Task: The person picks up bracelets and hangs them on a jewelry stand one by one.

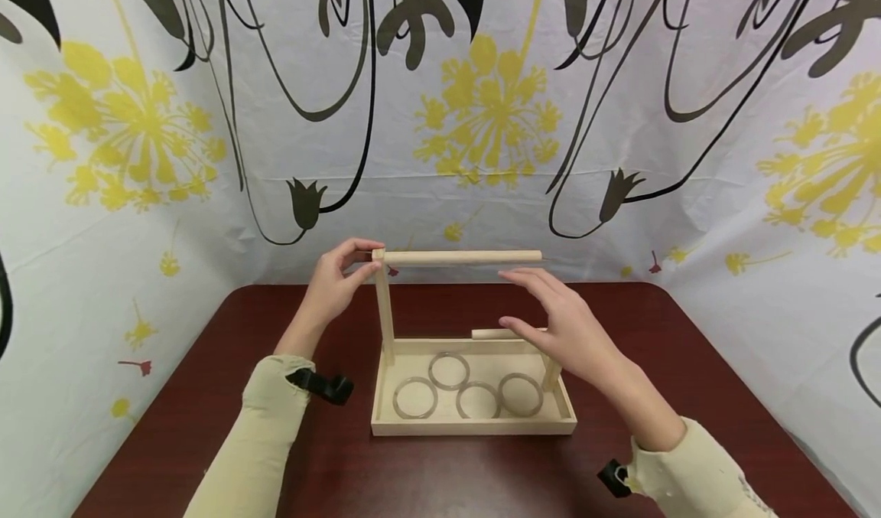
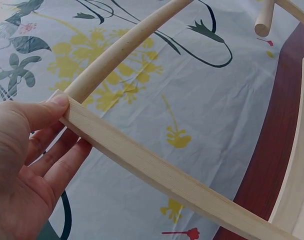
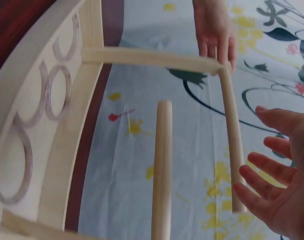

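My left hand [image 1: 333, 288] pinches the top of a tall wooden post [image 1: 385, 307], thumb on one side and fingers on the other. From that top a long round dowel [image 1: 464, 258] reaches rightward. My right hand [image 1: 571, 325] holds nothing; its fingers are spread and loosely bent near the dowel's free end, as the right wrist view shows. Below it, a lower dowel [image 1: 492, 334] points left from a shorter post [image 1: 551, 373], partly behind the right hand. Both posts rise from a shallow wooden tray [image 1: 475, 428]. Several clear rings [image 3: 69, 92] lie flat in the tray.
The tray stands on a dark red-brown table [image 1: 330, 457]. A white cloth [image 1: 385, 151] with yellow and dark flower prints hangs behind and at both sides. Black wrist straps [image 1: 320, 386] sit on both sleeves.
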### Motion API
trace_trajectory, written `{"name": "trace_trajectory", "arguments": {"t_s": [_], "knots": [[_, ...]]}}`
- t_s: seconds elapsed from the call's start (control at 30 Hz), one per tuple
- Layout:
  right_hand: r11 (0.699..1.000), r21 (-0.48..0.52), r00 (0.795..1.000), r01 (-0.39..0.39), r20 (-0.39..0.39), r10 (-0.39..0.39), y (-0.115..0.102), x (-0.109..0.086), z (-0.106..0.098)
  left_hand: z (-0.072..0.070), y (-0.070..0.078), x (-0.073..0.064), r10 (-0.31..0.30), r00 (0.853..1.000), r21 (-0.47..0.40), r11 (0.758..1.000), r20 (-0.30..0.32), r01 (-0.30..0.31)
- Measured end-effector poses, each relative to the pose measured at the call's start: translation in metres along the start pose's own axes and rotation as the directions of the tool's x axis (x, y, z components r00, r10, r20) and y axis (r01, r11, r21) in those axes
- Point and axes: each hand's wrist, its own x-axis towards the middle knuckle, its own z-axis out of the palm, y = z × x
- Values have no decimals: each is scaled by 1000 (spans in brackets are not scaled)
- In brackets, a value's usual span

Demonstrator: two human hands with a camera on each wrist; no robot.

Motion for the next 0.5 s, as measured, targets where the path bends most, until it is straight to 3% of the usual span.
{"name": "trace_trajectory", "arguments": {"t_s": [0.23, 0.5], "knots": [[996, 70, 999, 52, -9, -52, -11, 2, 17, 1, -2, 0, 24, 1000, -41, 999, -16, -24], [981, 189, 999, 49, 11, -52, -21, 1, 37, 3, -6, -1, 4, 1000, -73, 997, -25, -6]]}}
